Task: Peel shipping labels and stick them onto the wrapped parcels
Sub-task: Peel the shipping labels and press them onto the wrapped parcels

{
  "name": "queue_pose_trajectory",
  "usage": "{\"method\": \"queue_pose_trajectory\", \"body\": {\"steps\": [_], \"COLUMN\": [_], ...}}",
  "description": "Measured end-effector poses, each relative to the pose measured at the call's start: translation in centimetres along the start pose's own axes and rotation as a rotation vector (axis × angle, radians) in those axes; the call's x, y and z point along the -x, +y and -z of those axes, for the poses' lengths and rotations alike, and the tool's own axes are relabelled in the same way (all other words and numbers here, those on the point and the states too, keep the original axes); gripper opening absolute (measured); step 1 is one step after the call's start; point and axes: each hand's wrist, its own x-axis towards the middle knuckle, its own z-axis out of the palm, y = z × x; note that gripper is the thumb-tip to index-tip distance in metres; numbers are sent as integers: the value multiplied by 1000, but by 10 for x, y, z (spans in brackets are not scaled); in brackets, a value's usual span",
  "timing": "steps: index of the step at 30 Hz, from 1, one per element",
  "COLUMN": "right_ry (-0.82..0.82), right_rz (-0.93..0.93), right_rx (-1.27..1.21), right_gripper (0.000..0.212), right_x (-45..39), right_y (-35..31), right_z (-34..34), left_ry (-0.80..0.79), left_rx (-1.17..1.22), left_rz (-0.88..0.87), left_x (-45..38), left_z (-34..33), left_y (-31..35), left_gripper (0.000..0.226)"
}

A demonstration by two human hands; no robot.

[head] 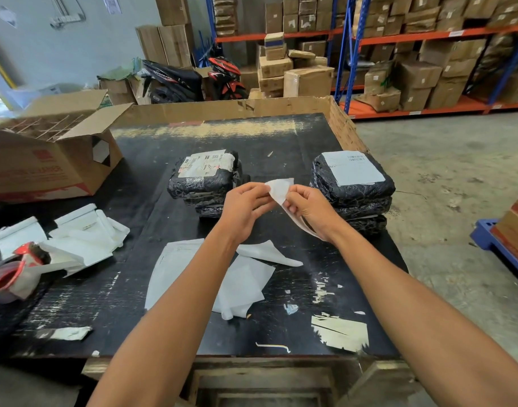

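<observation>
I see a warehouse room with a pale grey wall, a rough concrete floor (445,171) and blue-and-orange steel shelving (354,39) stacked with brown cartons along the far side; a black and red motorbike (193,80) is parked by the wall. In front of me stands a scuffed black worktable (134,304) edged at the back with torn brown cardboard, its top streaked with tape scraps. On its left sits an open brown cardboard box (49,160) with dividers inside. Two stacks of black plastic-wrapped parcels rest mid-table: the left stack (204,183) carries a printed label under tape, the right stack (351,189) a plain white label on top. White backing sheets (243,283) lie loose near the front edge, more crumpled white sheets (84,236) to the left, beside a red tape dispenser (13,271). Above the table, between the stacks, my left hand (246,210) and right hand (307,210) each pinch a white shipping label (279,189) with thumb and fingers curled around it, its strip of backing trailing under the right wrist.
</observation>
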Motion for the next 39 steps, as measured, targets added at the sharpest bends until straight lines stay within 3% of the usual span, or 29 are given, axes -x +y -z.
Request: {"method": "queue_pose_trajectory", "body": {"steps": [4, 10, 15, 19, 21, 24, 27, 34, 37, 39], "right_ry": [59, 117, 283, 403, 397, 362, 360, 427, 312, 120], "right_rz": [11, 109, 34, 26, 27, 53, 30, -171, -201, -171], "right_rx": [32, 105, 113, 341, 401, 470, 622, 800, 779, 785], "right_gripper": [13, 16, 16, 11, 2, 25, 33, 36, 40, 41], "right_x": [-3, -7, -13, -11, -6, -1, 4, 12, 18, 22], "right_y": [6, 6, 8, 18, 23, 33, 50, 77, 86, 90], "right_z": [2, -5, -2, 1, 3, 7, 11, 14, 11, 0], "left_ry": [26, -28, 17, 84, 125, 186, 238, 326, 349, 334], "left_rx": [15, -76, 86, 238, 307, 425, 535, 746, 770, 742], "left_rz": [-9, -70, -4, -22, -16, -13, -48, -169, -218, -213], "left_x": [-2, -3, -3, -4, -3, -4, -6, -8, -7, -5], "left_z": [1, -2, -2, 4, 7, 12, 21, 42, 46, 44], "left_y": [-4, -5, 1, -1, -1, 7, 16, 37, 49, 50], "left_gripper": [7, 13, 9, 7, 7, 8, 8, 9, 9, 12]}}
